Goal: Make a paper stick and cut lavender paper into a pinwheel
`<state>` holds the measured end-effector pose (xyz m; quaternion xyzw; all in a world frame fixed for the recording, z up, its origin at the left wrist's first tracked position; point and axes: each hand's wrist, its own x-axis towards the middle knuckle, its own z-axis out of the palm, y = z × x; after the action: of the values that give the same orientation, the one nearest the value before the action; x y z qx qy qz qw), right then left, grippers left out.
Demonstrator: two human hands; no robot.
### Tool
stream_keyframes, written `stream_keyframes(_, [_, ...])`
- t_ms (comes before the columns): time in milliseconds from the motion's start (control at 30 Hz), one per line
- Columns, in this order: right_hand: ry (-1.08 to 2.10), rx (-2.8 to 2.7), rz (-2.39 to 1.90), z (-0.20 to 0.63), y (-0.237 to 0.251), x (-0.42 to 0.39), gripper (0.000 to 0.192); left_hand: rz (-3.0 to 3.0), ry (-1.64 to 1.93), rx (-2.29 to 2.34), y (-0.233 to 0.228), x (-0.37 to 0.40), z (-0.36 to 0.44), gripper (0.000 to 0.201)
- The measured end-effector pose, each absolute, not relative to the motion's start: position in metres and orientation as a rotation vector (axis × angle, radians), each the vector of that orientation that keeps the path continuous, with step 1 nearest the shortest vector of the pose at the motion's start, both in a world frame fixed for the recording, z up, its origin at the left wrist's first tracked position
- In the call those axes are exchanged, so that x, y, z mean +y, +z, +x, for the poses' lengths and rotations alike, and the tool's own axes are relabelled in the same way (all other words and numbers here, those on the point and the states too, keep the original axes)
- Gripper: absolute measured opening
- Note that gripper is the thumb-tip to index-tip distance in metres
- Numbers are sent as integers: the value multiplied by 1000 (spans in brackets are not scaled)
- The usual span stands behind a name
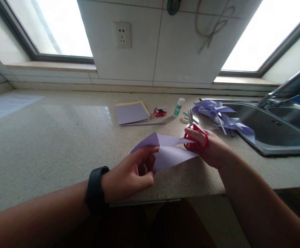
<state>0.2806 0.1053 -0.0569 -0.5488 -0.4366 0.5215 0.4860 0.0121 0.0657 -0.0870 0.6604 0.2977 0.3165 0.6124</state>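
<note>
Between my two hands is a sheet of purple paper (174,156), creased and slit in from the right so that its pointed flaps stand apart. My left hand (133,170), a dark band on its wrist, pinches the sheet's left part between thumb and fingers. In my right hand (209,148) is a pair of scissors (190,117) with red handles, the blades pointing up and away from me. The paper's right-hand points reach the fingers of that hand; whether they are pinched there I cannot make out.
Behind my hands lie a stack of purple and yellow paper (131,113), a thin purple stick (145,124), a small red box (160,111), a glue stick (179,107) and a tape roll (185,119). Purple paper pinwheels (212,108) rest beside the steel sink (276,137) at right.
</note>
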Motion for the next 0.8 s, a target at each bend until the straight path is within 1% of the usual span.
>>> stream_keyframes(100, [1418,-1053,-1340,284,-52,107,35,1532,695,702,-82,66,10,57])
stream_keyframes(167, [1445,-1072,-1332,285,-49,106,36,1498,675,700,-78,66,10,57])
stream_keyframes(267, [1423,-1054,-1288,283,-51,103,38,1401,679,644,-72,68,12,56])
stream_keyframes(367, [1320,-1053,-1260,280,-58,101,35,1328,700,593,-69,68,11,58])
stream_keyframes(433, [1264,-1071,-1220,276,-63,102,32,1405,677,594,-68,67,10,63])
stream_keyframes(567, [1177,-1109,-1152,263,-64,100,29,1673,623,648,-68,62,7,85])
stream_keyframes(600, [1146,-1120,-1153,260,-64,99,29,1695,611,680,-68,62,7,84])
stream_keyframes(633, [1118,-1135,-1158,257,-63,97,29,1702,593,716,-67,61,8,77])
stream_keyframes(733, [1059,-1227,-1130,253,-65,92,28,1719,583,781,-65,61,10,44])
stream_keyframes(800, [1048,-1299,-1088,252,-68,89,26,1776,605,794,-66,61,11,33])
